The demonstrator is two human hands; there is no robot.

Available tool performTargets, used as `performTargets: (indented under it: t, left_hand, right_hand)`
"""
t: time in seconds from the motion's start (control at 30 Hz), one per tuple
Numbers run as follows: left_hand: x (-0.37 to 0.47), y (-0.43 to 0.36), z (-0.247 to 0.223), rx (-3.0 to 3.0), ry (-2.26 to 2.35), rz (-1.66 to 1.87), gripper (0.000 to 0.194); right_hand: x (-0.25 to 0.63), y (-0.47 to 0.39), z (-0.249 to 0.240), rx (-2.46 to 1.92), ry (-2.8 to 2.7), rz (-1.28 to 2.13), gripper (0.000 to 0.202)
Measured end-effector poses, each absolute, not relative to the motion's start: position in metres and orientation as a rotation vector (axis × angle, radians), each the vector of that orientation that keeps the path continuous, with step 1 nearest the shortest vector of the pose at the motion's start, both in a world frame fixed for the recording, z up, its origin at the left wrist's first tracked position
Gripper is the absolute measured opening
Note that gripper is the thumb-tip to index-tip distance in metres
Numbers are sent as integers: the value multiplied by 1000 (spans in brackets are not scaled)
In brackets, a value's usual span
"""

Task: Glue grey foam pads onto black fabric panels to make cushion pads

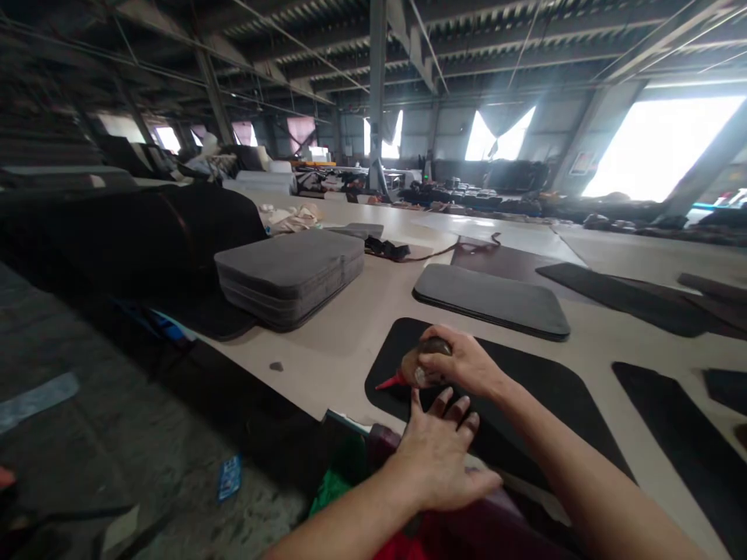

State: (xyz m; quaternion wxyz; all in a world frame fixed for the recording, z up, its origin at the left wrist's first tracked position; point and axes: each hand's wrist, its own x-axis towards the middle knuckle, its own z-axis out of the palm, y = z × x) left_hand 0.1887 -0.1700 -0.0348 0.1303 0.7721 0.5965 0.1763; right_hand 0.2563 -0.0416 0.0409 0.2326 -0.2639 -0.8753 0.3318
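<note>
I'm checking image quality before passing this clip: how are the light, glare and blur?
Head view: windows blown out white, haze spilling around them; head view: floor and black roll in deep shade, little detail; head view: far left edge smeared and stretched; head view: right hand and bottle readable, black mat nearly textureless.

We've got a panel flat along the near edge of the table. Our left hand is at its near side; bottle in our right hand, over its left end. Rear stack behind panel, left stack farther left, strip right.
</note>
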Motion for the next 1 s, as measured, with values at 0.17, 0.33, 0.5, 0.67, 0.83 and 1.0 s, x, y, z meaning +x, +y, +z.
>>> performTargets:
  t: [0.17,0.33,0.5,0.67,0.83,1.0]
  left_hand:
    - [189,-170,-37,2270,1749,528,84]
    - [189,-169,-38,2273,1770,467,87]
    - [189,-169,-38,2289,1755,458,85]
    - [188,-169,-36,2255,1723,486,83]
    - [189,-168,-34,2246,1705,485,84]
    - [188,-169,-33,2235,1719,496,82]
  right_hand:
    - [254,-45,41,-708,-2453,866,20]
    - [248,-37,43,-651,-2519,653,17]
    - [239,-17,48,-695,-2515,407,17]
    - [231,13,47,-783,-2476,324,19]
    - [223,42,41,-868,-2435,218,20]
    - [213,62,44,-1004,-2412,166,22]
